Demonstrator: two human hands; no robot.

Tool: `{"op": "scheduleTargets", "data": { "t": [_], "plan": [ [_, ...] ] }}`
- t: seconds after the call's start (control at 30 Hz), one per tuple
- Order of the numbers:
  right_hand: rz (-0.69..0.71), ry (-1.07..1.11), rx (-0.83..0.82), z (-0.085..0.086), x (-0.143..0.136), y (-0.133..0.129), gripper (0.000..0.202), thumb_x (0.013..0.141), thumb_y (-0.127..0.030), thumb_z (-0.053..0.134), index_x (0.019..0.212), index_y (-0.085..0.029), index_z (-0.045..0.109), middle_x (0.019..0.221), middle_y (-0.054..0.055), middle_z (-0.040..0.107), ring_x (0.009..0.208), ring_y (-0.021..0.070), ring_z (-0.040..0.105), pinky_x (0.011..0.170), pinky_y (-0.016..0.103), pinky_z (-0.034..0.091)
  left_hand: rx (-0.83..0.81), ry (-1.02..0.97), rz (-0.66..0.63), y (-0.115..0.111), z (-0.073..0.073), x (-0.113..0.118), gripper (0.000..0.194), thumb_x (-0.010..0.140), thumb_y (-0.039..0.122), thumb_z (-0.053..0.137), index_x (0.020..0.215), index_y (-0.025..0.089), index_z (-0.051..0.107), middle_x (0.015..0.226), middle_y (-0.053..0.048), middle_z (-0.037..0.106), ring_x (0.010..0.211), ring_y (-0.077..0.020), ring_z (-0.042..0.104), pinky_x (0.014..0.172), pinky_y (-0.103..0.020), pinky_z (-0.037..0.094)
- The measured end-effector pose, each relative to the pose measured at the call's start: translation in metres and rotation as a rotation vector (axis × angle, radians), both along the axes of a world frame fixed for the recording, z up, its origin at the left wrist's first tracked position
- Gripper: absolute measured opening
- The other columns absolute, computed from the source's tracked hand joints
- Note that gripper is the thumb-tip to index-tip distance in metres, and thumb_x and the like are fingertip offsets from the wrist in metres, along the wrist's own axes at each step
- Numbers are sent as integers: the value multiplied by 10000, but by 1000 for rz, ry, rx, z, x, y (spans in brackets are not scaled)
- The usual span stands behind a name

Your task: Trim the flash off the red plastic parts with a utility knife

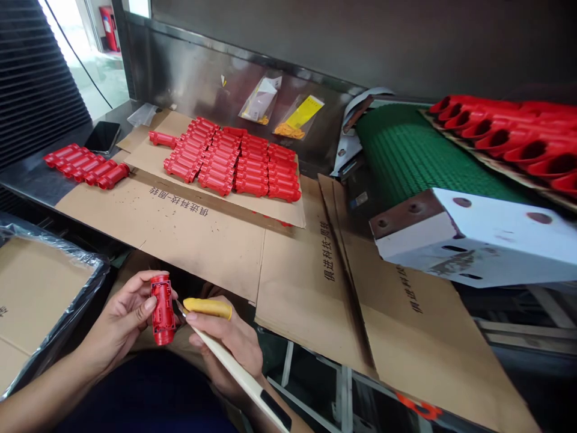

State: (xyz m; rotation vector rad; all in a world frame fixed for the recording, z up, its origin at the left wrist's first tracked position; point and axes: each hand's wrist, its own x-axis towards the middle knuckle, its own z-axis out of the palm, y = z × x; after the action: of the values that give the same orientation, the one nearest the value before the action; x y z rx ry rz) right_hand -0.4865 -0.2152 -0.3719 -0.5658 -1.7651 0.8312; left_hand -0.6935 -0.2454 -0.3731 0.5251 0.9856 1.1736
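My left hand (126, 319) grips a red plastic part (163, 310) upright between thumb and fingers, its open side with inner ribs facing me. Close to its right side, my right hand (229, 340) is closed on a long cream-handled knife (241, 376) with a dark end. The blade tip points at the part's right edge; whether it touches cannot be told. A yellow cover (208, 308) sits on one finger of my right hand. On a cardboard sheet (293, 211) beyond my hands lie rows of red parts (220, 159).
At the left, more red parts (85, 165) lie near a phone (103, 137). Two plastic bags (262, 101) rest against the metal back. A green conveyor (401, 150) with a white end bracket (478, 240) carries red parts at the right. A plastic-lined box (100, 269) stands at the lower left.
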Motion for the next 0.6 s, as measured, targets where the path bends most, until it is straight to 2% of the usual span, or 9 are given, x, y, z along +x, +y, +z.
{"op": "scheduleTargets", "data": {
  "t": [0.13, 0.3, 0.47, 0.6],
  "plan": [
    [-75, -3, -22, -2, -3, 0, 341, 950, -41, 644, 1267, -162, 680, 1169, 107, 729, 1039, 182, 669, 898, 324, 576, 63, 31, -33, -4, -4, -2, 315, 967, 347, 728, 1276, 293, 700, 1080, -60, 737, 927, -168, 738, 856, -261, 590],
    [-125, 8, -101, 0, -11, -3, 372, 925, -19, 652, 1253, -189, 688, 1155, 75, 738, 1068, 167, 680, 929, 297, 569, 71, 163, -53, -7, -10, -9, 464, 959, 348, 746, 1411, 330, 647, 1231, -72, 743, 1148, -183, 699, 1010, -251, 548],
    [-122, 64, -142, 3, -19, -5, 359, 919, -19, 649, 1227, -197, 693, 1129, 71, 743, 1023, 169, 691, 877, 302, 585, 84, 283, 10, -8, -12, -7, 403, 839, 297, 870, 1215, 299, 725, 1060, -19, 743, 969, -126, 707, 885, -163, 561],
    [-127, 47, -106, 1, -22, -5, 354, 919, -23, 644, 1231, -182, 690, 1136, 93, 742, 1007, 186, 687, 868, 335, 591, 118, 308, 50, -10, -12, -5, 381, 810, 279, 890, 1144, 272, 708, 1030, -9, 707, 928, -122, 691, 856, -177, 573]
  ]
}}
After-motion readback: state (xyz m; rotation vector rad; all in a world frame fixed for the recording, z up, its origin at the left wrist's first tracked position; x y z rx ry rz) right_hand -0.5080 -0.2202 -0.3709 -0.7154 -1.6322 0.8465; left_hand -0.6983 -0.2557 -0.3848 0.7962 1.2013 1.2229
